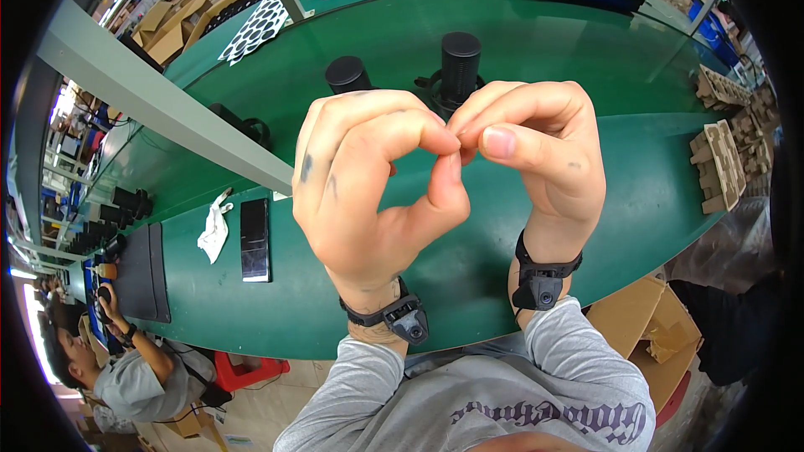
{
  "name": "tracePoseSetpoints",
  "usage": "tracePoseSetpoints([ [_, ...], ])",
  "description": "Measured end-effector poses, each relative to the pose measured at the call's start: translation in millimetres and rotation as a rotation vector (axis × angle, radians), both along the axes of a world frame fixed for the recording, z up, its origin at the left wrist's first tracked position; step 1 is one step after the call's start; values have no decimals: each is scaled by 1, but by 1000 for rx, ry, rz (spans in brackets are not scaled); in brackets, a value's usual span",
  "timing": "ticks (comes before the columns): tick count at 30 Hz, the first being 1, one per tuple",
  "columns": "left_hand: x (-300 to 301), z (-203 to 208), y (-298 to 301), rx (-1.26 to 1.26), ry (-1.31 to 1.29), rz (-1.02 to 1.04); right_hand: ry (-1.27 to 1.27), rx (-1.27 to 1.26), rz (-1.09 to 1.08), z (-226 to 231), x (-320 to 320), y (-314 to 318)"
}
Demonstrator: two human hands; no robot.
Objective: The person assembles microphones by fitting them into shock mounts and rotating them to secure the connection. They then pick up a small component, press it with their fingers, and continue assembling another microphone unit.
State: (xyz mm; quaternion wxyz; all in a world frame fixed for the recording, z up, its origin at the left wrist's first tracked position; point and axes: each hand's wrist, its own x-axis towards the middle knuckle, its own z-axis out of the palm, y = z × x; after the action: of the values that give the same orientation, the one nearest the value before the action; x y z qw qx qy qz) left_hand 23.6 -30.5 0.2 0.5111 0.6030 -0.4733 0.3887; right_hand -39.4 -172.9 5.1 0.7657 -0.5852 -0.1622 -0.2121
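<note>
My left hand (360, 176) and my right hand (557, 146) are raised over the green workbench (469, 264), their fingertips meeting in front of me. Thumb and index finger of the left hand are pinched together. The right hand's thumb and fingers are closed as well, touching the left fingertips. Whatever lies between them is too small or too hidden to make out. Just beyond the hands stands an upright black cylinder (461, 59) on a dark base. Another black cylinder (347, 74) shows behind my left hand, its lower part covered by it.
A grey metal post (167, 92) slants across the left. Near it lie a dark phone (255, 238) and a crumpled white cloth (214, 230). Moulded pulp trays (718, 166) sit at right, above an open cardboard box (632, 310). A co-worker (142, 381) works at far left.
</note>
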Motion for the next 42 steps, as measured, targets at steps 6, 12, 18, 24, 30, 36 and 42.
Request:
tracePoseSetpoints([
  [6,-1,1,1,-21,20,-53,4,35,39,-2,1,-3],
  [12,0,1,1,-25,1,-42,-1,50,40,-1,1,-3],
  [18,-2,0,-3,-78,47,-11,-13,17,21,-1,-1,-5],
  [24,-2,0,-4,-94,53,-18,-37,11,6,0,-1,-3],
  [30,-4,1,-3,-86,91,-16,-74,-20,-10,-1,-1,-3],
  [36,-5,1,-1,-83,112,49,-62,28,-10,0,-1,0],
  [42,-7,1,-2,-83,131,98,-79,-10,-38,-1,0,2],
])
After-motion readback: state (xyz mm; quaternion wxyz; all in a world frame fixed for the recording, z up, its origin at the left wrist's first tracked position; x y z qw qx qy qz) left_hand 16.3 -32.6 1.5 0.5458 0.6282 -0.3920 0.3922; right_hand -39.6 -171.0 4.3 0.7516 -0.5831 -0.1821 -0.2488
